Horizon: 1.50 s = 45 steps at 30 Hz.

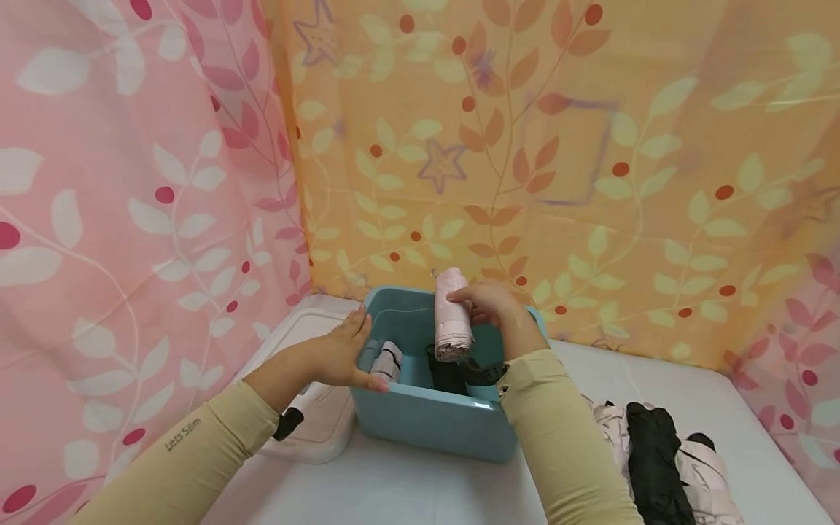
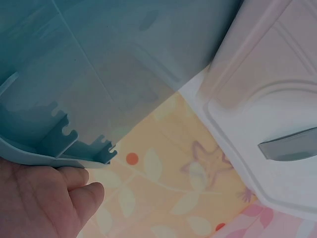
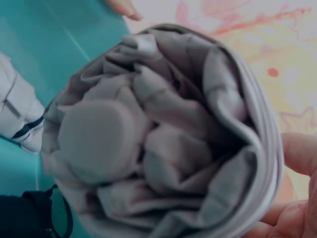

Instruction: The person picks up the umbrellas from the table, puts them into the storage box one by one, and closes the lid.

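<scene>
Lying at near right on the white surface [image 1: 771, 408], a black bundle [image 1: 652, 467] and pale pink bundles [image 1: 707, 485] sit side by side, presumably for easy reach by the right arm. Left of the blue bin [image 1: 436, 424], a white lid [image 1: 324, 426] lies flat, leaving the bin's top uncovered. Left hand [image 1: 337, 355] rests on the bin's left rim, fingers extended, thumb apart along the near rim, gripping nothing closed; likely a brace against sliding. Inside, a pale roll [image 1: 389, 362] lies at left, a dark bundle [image 1: 448, 373] nearer the middle. Above them, right hand [image 1: 496, 306] pinches a pink roll [image 1: 453, 315] from its right side, thumb and fingers closed on it, perhaps to keep the wraps tight; its knobbed end [image 3: 94, 141] points near. Farthest: orange patterned cloth [image 1: 518, 153], hung behind the bin.
</scene>
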{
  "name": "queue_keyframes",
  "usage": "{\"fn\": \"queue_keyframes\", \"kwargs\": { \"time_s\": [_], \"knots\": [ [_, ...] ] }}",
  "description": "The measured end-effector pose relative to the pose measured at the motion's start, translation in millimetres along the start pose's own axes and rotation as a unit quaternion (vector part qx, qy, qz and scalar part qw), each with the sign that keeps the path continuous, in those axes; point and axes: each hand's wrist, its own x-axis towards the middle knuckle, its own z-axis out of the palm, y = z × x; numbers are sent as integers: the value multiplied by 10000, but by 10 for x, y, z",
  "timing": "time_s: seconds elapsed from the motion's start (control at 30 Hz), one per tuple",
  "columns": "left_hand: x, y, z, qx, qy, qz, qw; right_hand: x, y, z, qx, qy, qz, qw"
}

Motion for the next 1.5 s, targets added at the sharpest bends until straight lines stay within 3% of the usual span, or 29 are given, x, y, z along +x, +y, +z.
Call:
{"fn": "queue_keyframes", "kwargs": {
  "time_s": [0.7, 0.9, 1.5],
  "knots": [
    [47, 21, 19, 100, 3, -73, 9999, 69, 28, 256, -686, -178, 141, 9974],
    [66, 41, 4, 59, 8, -82, 9999, 105, 47, 263, -947, -216, 239, 9950],
    [64, 65, 0, 14, -13, 17, 10000, 36, 68, 275, -1032, -355, 302, 9936]
  ]
}}
